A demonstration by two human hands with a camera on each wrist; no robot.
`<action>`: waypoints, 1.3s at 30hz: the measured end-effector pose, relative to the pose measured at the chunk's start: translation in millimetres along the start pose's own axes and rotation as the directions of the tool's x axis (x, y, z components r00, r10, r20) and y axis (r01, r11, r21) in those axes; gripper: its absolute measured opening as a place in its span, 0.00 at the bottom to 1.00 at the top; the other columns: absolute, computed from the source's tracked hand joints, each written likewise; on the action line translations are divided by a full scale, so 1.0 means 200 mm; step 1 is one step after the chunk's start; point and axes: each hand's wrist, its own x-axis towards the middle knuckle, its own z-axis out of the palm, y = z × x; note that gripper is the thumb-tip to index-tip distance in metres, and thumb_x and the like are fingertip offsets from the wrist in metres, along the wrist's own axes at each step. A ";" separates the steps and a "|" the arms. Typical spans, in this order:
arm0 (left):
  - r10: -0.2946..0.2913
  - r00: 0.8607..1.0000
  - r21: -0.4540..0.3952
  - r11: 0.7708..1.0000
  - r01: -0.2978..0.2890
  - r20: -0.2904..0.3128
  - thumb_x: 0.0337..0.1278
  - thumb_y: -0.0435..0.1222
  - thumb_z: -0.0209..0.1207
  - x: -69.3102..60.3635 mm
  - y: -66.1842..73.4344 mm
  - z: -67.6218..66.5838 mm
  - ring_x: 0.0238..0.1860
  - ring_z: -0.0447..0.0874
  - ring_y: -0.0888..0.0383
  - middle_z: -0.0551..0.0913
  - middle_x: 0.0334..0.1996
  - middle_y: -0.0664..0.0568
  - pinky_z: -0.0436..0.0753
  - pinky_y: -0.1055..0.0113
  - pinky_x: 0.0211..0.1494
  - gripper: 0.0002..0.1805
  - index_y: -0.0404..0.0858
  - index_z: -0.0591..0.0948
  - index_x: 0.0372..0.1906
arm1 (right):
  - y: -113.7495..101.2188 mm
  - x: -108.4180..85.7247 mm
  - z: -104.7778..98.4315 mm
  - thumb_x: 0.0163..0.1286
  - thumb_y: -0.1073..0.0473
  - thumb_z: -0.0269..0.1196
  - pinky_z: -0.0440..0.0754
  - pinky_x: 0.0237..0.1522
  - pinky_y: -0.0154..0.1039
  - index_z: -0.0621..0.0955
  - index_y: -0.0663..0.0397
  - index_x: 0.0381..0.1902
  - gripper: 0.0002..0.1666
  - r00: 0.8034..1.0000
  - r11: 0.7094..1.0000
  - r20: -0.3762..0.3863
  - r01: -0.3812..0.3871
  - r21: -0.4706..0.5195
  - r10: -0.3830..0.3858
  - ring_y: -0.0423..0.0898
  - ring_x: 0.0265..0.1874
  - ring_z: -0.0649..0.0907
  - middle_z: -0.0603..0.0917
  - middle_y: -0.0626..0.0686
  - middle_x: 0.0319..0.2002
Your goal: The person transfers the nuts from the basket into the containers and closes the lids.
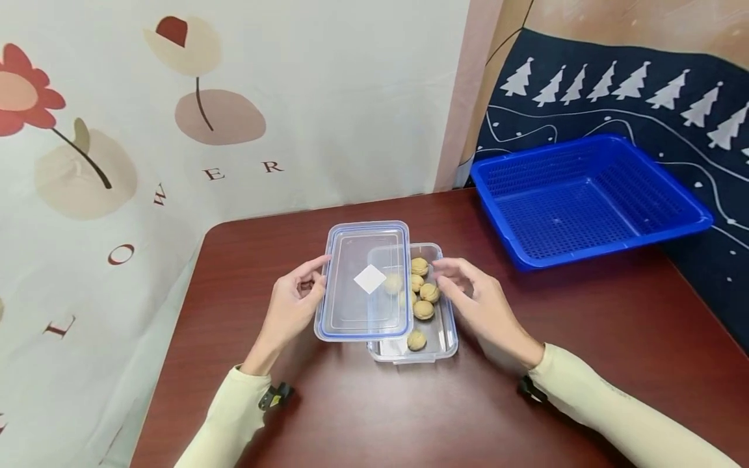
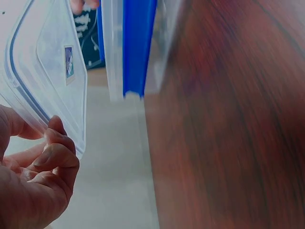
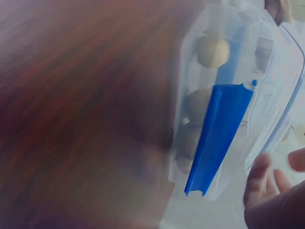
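A transparent lid [image 1: 351, 305] with a blue seal and a white diamond-shaped sticker [image 1: 370, 279] is pinched at its left edge by my left hand [image 1: 290, 296]. Raised above the box, it covers the left part of it in the head view. The clear plastic box [image 1: 441, 331] stands on the table, holding several walnuts [image 1: 424, 310]; some show faintly through the lid. Blue clip flaps [image 2: 138, 47] run along the box's sides in the wrist views. Beside the box's right edge, my right hand [image 1: 476, 299] has loosely bent fingers with nothing between them.
A blue perforated basket [image 1: 585, 250] stands at the back right of the dark red wooden table [image 1: 234, 312]. Behind the table hangs a pale cloth [image 1: 351, 97] with flower prints. A dark cloth with white trees [image 1: 585, 110] hangs at the right.
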 end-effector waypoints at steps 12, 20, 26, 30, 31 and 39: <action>0.036 0.998 -0.091 0.995 -0.031 0.057 0.75 0.25 0.58 0.02 0.04 0.18 0.31 0.78 0.59 0.82 0.31 0.47 0.78 0.72 0.37 0.23 0.28 0.81 0.71 | -0.05 0.04 0.03 0.79 0.63 0.68 0.80 0.29 0.35 0.82 0.60 0.64 0.19 0.995 0.977 -0.047 -0.080 0.199 0.091 0.47 0.28 0.82 0.86 0.58 0.43; 0.040 0.998 -0.117 0.993 -0.033 0.054 0.75 0.27 0.64 0.02 0.07 0.25 0.34 0.78 0.59 0.82 0.33 0.47 0.78 0.73 0.39 0.26 0.27 0.77 0.73 | -0.07 0.04 -0.03 0.74 0.74 0.65 0.83 0.30 0.35 0.78 0.67 0.64 0.22 0.990 0.975 -0.117 -0.055 0.217 0.082 0.43 0.29 0.84 0.86 0.62 0.42; 0.059 0.996 -0.149 0.987 -0.068 -0.064 0.71 0.26 0.67 0.03 0.13 0.27 0.33 0.77 0.56 0.81 0.33 0.46 0.74 0.73 0.35 0.09 0.31 0.88 0.52 | -0.12 0.04 -0.07 0.75 0.70 0.69 0.87 0.35 0.34 0.85 0.73 0.55 0.14 0.977 0.976 -0.188 -0.056 0.211 0.097 0.41 0.32 0.88 0.89 0.59 0.39; 0.105 0.986 -0.170 0.977 -0.127 -0.129 0.71 0.26 0.68 0.02 0.15 0.29 0.28 0.77 0.54 0.81 0.29 0.44 0.73 0.73 0.31 0.08 0.34 0.89 0.51 | -0.13 0.03 -0.08 0.76 0.68 0.70 0.87 0.35 0.34 0.89 0.70 0.46 0.07 0.970 0.989 -0.235 -0.024 0.147 0.058 0.42 0.30 0.89 0.90 0.59 0.35; 0.122 0.983 -0.175 0.974 -0.145 -0.137 0.72 0.26 0.68 0.02 0.15 0.29 0.27 0.79 0.53 0.83 0.28 0.43 0.75 0.73 0.30 0.08 0.34 0.89 0.52 | -0.14 0.03 -0.09 0.76 0.68 0.70 0.86 0.36 0.33 0.90 0.68 0.45 0.06 0.968 0.992 -0.247 -0.005 0.126 0.036 0.42 0.30 0.89 0.90 0.60 0.35; 0.282 0.952 -0.073 0.954 -0.292 -0.118 0.73 0.25 0.63 -0.01 0.19 0.27 0.36 0.91 0.51 0.92 0.38 0.45 0.87 0.68 0.42 0.07 0.31 0.88 0.48 | -0.16 -0.03 -0.13 0.72 0.68 0.71 0.77 0.43 0.29 0.92 0.56 0.52 0.13 0.945 0.969 -0.249 0.174 -0.174 -0.214 0.37 0.38 0.86 0.92 0.49 0.40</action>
